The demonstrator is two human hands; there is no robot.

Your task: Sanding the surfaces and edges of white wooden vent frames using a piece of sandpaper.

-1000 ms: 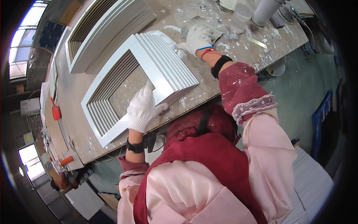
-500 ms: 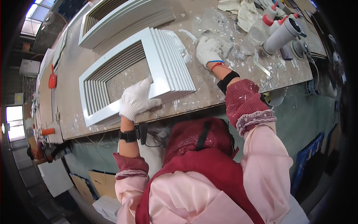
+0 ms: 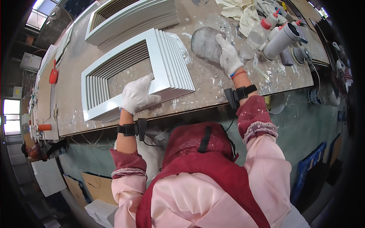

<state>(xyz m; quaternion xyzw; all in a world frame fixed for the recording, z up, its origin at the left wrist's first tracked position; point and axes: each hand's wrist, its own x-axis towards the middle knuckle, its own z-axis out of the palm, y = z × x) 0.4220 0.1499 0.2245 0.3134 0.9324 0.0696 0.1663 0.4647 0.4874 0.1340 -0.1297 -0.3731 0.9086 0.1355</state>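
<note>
My left hand, in a white knit glove, lies over the near bar of a stack of white rectangular frames. Its index finger stretches out toward the frame's corner and the thumb is spread apart at the outer edge. To the right of the stack, my gloved right hand holds a grey, worn, rounded flat piece by its right side. The thumb lies on top of this piece; the other fingers are partly hidden. I cannot make out exactly what the piece is.
Another stack of white frames stands farther back on the paint-spattered table. At right are a clear bottle with a red cap, a grey cylinder, a power sander and cream cloths. A red scoop is at far left.
My right hand has shifted right and turned, and the grey rounded piece now shows in it. My left hand stays on the frame stack. The view has shifted slightly.
</note>
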